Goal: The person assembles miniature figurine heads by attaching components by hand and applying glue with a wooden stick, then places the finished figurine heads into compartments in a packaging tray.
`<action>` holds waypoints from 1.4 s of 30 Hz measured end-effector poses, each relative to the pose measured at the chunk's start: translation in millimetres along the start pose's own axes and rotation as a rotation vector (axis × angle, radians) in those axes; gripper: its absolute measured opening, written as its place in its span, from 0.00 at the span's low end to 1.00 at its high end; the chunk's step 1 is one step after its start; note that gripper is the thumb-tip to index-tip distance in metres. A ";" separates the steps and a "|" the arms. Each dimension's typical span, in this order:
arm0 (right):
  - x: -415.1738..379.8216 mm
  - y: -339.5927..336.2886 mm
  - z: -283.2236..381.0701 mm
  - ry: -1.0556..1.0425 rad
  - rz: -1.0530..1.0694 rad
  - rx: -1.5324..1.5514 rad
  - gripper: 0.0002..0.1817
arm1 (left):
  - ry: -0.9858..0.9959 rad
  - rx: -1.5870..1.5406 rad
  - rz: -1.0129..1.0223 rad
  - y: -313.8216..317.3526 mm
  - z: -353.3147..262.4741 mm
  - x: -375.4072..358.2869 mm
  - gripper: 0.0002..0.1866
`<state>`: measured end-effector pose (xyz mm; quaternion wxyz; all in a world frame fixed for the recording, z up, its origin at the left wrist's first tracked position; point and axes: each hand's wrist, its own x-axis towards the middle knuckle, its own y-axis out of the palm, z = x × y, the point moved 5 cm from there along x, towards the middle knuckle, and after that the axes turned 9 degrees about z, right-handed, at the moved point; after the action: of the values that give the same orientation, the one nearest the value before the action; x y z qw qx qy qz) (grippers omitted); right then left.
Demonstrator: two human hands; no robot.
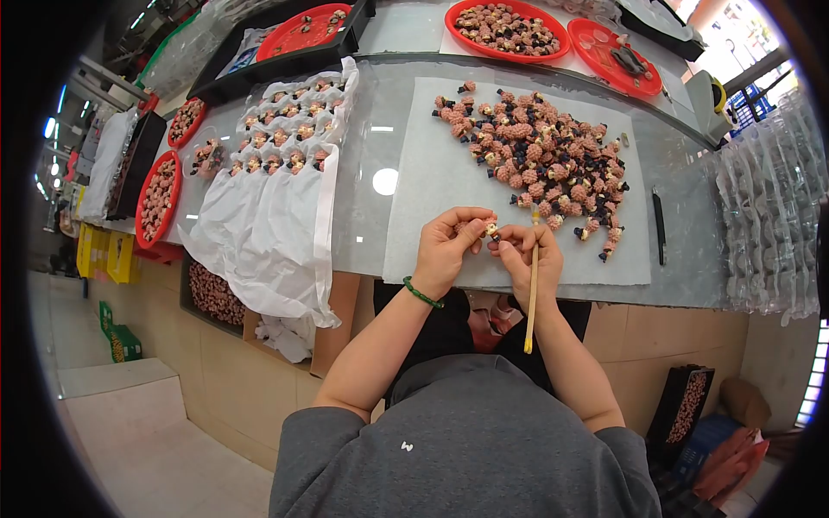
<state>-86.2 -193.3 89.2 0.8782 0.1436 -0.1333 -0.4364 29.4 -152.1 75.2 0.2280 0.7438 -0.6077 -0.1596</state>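
A small figurine (492, 231) with a pink knobbly top and a dark lower part is pinched in my left hand (447, 249), which wears a green bracelet. My right hand (530, 259) is closed around a thin yellowish stick (533, 302), perhaps a brush, pointing back toward me. The right fingertips also meet the figurine; whether they grip it is hard to make out. Just beyond both hands, a heap of similar figurines (544, 147) lies on a white sheet (423, 173).
Left of the sheet, figurines sit in rows on a tray covered with white wrapping (268, 207). Red trays (566, 47) stand along the back and left (141, 207). At right are a dark pen-like tool (660, 224) and stacked clear plastic trays (768, 207).
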 end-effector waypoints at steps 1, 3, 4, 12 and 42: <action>0.0 0.1 0.3 0.000 0.001 -0.003 0.11 | -0.004 -0.005 -0.003 0.1 0.0 0.0 0.08; 0.1 -0.3 1.0 -0.001 0.002 -0.006 0.11 | -0.008 -0.009 -0.006 0.3 -0.2 -0.2 0.08; 0.4 -0.7 1.6 -0.002 0.014 -0.005 0.11 | 0.003 0.009 -0.003 0.7 -0.9 -0.3 0.08; -0.5 -0.1 1.1 -0.001 0.020 0.007 0.12 | 0.025 0.062 0.006 0.3 -1.1 -1.4 0.07; 0.9 -4.6 -4.5 -0.014 0.007 -0.008 0.14 | 0.029 0.118 0.008 2.3 -2.0 -2.0 0.07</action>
<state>-87.4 -196.0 83.5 0.8793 0.1365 -0.1381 -0.4348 28.0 -150.2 78.0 0.1930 0.7558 -0.6156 -0.1117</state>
